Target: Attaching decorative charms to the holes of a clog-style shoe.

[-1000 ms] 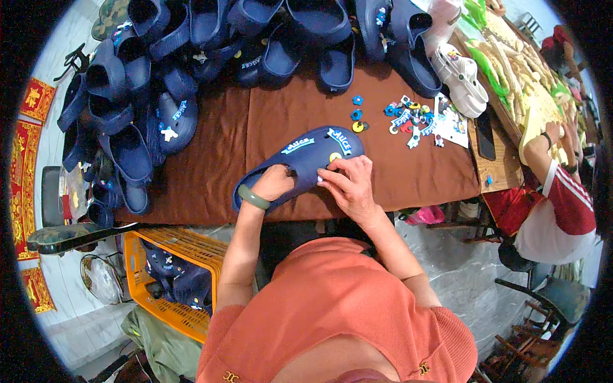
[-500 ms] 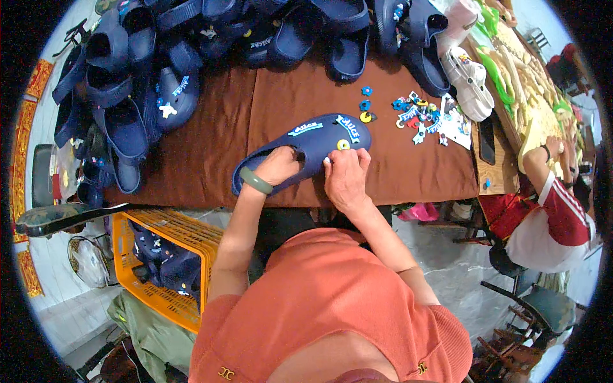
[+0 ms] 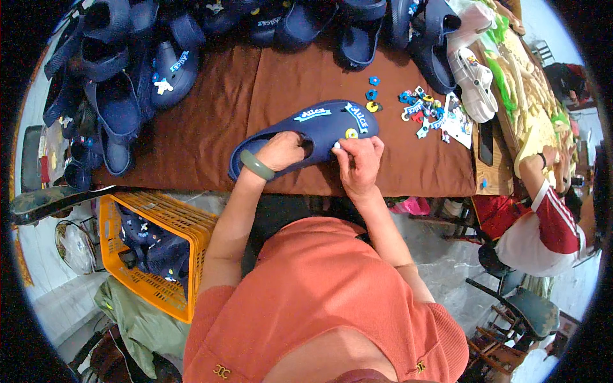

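Observation:
A navy clog [image 3: 271, 142] lies at the front of the brown cloth, toe pointing right. Two light-blue lettered banner charms and a round yellow charm [image 3: 351, 134] decorate its top. My left hand [image 3: 281, 153], with a green bangle at the wrist, reaches into the foot opening and holds the clog; its fingertips are hidden inside. Beside the toe, my right hand [image 3: 361, 163] pinches a small white piece [image 3: 337, 146] between thumb and finger, close to the clog's near side. Two blue flower charms [image 3: 373, 88] and a yellow-and-black charm [image 3: 374, 107] lie just past the toe.
Navy clogs [image 3: 115, 89] crowd the table's far and left sides. A pile of loose charms [image 3: 424, 112], a white clog [image 3: 474, 86] and a phone [image 3: 486, 143] are at the right. An orange crate [image 3: 153, 255] of clogs stands below left. Another person's arm [image 3: 539, 172] rests far right.
My right hand has shifted slightly right, with its fingers a little off the clog's side, and the white piece shows more plainly. My left hand stays inside the clog. The whole view has shifted slightly.

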{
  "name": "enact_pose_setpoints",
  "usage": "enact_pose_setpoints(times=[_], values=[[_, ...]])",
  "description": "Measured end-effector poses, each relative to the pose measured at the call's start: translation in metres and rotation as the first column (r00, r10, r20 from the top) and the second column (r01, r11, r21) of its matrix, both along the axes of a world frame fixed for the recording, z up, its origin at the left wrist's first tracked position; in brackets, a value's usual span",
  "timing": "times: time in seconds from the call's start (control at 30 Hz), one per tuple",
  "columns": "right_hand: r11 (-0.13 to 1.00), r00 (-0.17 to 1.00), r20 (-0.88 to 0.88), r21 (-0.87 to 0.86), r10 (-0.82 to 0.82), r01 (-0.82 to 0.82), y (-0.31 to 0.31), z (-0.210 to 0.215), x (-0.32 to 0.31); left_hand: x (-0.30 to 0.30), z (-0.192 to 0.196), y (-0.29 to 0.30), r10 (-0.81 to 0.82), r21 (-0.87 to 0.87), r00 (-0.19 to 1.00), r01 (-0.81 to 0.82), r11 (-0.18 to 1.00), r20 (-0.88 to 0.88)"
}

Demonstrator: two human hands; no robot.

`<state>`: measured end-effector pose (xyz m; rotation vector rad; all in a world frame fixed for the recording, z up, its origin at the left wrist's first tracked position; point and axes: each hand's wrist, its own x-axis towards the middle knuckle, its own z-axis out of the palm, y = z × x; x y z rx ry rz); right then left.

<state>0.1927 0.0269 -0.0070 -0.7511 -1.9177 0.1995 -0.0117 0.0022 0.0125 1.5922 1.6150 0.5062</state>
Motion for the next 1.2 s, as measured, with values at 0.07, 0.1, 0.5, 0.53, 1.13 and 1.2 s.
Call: enact_pose_setpoints(times=[0.07,0.1,0.5,0.53,1.13,1.2], values=[[0.999,0.999,0.001,0.023,0.040,-0.040,0.000,-0.003,0.001,0.002,0.007,0.000,0.005,0.001,1.000,-0.005,1.000,-0.011],[0.998,0.999,0.014,0.047,0.039,-0.040,-0.001,-0.006,0.002,0.003,0.007,-0.001,0.007,0.007,1.000,-0.007,1.000,0.029],[0.987,0.987,-0.029,-0.006,0.159,-0.159,0.003,-0.009,0.015,0.003,0.012,-0.001,0.002,0.017,1.000,-0.002,1.000,0.026],[0.983,0.983,0.030,0.010,0.182,-0.182,0.007,-0.005,0.018,0.001,0.011,0.000,-0.023,-0.009,0.999,0.023,1.000,0.025],[0.842,0.660,0.524,-0.312,0.539,-0.440,0.067,0.079,0.014,0.006,0.024,0.002,-0.035,-0.043,0.999,0.034,0.999,-0.023],[0.842,0.672,0.507,-0.336,0.540,-0.423,0.070,0.078,0.008,0.004,-0.006,0.003,-0.069,0.101,0.997,0.066,0.993,0.027]])
